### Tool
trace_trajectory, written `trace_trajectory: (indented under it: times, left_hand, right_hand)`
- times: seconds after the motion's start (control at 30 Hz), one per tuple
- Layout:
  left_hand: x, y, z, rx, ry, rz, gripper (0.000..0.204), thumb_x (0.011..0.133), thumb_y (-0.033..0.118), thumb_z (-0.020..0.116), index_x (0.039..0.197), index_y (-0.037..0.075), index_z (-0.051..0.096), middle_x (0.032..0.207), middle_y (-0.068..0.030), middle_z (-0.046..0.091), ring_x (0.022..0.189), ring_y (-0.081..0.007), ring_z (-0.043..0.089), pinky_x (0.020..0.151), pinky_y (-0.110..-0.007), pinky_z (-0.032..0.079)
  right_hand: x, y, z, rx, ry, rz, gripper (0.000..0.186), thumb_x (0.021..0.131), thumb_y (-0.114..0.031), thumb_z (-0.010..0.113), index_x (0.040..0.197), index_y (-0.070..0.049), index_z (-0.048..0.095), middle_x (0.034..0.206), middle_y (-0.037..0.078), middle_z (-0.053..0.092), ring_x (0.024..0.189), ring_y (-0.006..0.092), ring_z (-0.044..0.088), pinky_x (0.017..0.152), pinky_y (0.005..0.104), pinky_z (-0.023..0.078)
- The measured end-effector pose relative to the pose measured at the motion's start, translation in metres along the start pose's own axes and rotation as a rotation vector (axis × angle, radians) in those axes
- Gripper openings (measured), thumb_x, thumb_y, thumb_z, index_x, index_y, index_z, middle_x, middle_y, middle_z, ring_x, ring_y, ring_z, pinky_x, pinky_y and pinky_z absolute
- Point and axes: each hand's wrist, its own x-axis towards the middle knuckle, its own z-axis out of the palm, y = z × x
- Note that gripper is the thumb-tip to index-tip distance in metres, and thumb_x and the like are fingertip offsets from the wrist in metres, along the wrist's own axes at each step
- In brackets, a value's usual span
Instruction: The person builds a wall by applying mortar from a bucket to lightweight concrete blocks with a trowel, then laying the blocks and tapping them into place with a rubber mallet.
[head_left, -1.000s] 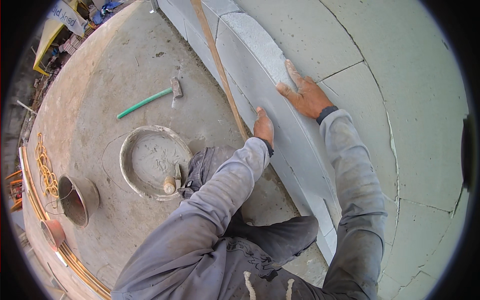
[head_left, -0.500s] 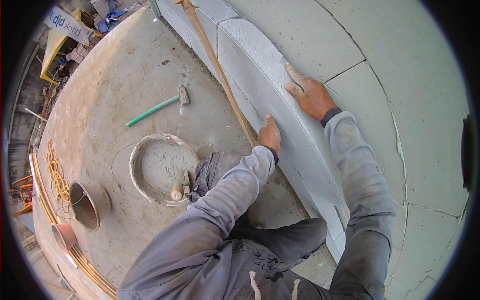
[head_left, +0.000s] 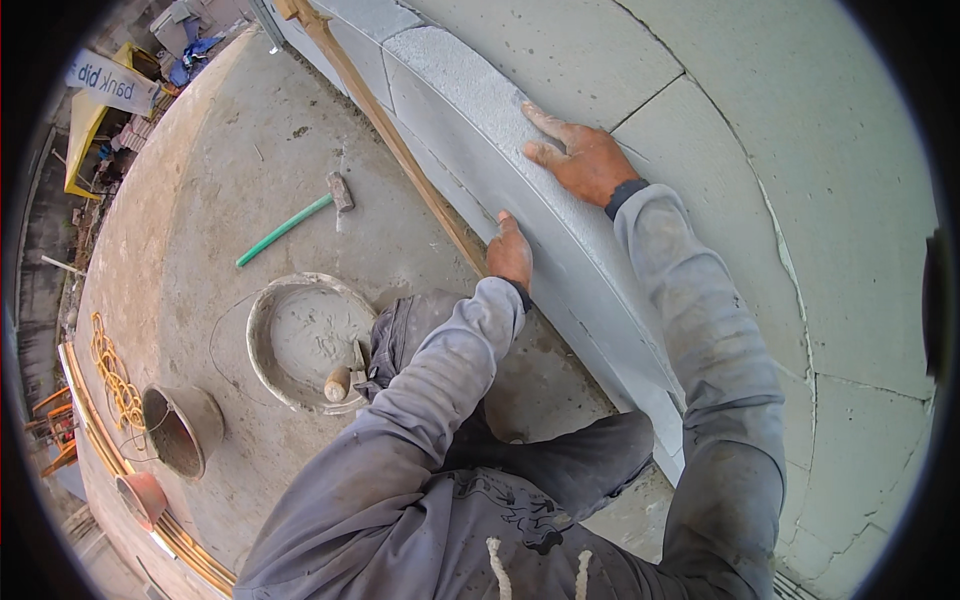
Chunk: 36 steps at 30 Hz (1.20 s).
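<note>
Up against the wall, your right hand (head_left: 583, 160) lies flat on top of the grey block (head_left: 520, 180), fingers spread wide over its rough upper face. Your left hand (head_left: 511, 254) presses the block's smooth front side, fingers curled close together, holding nothing. That block sits in the bottom row, just behind a long wooden strip (head_left: 400, 150). By your knee, a round tub of mortar (head_left: 305, 338) holds a trowel (head_left: 345, 375); a green-handled hammer (head_left: 295, 220) lies on the concrete floor (head_left: 200, 260) further off.
</note>
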Motion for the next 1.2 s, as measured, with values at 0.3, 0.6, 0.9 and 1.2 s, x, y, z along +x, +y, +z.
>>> trace_trajectory:
  times: [0.3,0.6,0.9,1.2]
  left_hand:
    - [0.01,-0.022,-0.011,0.215,-0.245,0.345,0.061,0.095,0.04,0.036,0.123,-0.014,0.039,0.116,-0.0205,0.052,0.103,-0.0254,0.054,0.089,-0.032,0.042]
    - [0.006,-0.001,-0.003,-0.164,-0.143,-0.076,0.074,0.092,0.049,0.033,0.131,-0.012,0.023,0.12,-0.0313,0.047,0.111,-0.0427,0.048,0.098,-0.044,0.032]
    - [0.016,-0.008,-0.006,-0.149,-0.122,-0.028,0.074,0.091,0.048,0.034,0.132,-0.012,0.02,0.123,-0.0308,0.046,0.113,-0.0434,0.047,0.102,-0.047,0.025]
    - [0.011,-0.012,0.001,-0.157,-0.078,0.042,0.068,0.092,0.045,0.034,0.13,-0.012,0.028,0.124,-0.0273,0.046,0.111,-0.037,0.048,0.102,-0.044,0.026]
  right_hand:
    - [-0.067,-0.053,0.001,0.157,0.572,-0.162,0.045,0.084,-0.026,0.059,0.121,-0.001,0.052,0.104,0.018,0.059,0.099,0.0315,0.055,0.087,0.0378,0.045]
    - [-0.321,0.02,0.12,0.462,0.438,0.761,0.024,0.075,-0.024,0.069,0.08,-0.002,0.061,0.07,0.011,0.057,0.068,0.0271,0.056,0.064,0.0367,0.045]
    - [-0.32,0.117,0.157,0.369,0.422,0.892,0.078,0.064,-0.038,0.078,0.12,0.004,0.045,0.116,0.021,0.053,0.109,0.031,0.05,0.094,0.0336,0.039]
    - [-0.307,0.123,0.163,0.566,0.392,0.799,0.065,0.066,-0.031,0.078,0.115,0.003,0.051,0.111,0.012,0.061,0.104,0.0245,0.057,0.093,0.0311,0.041]
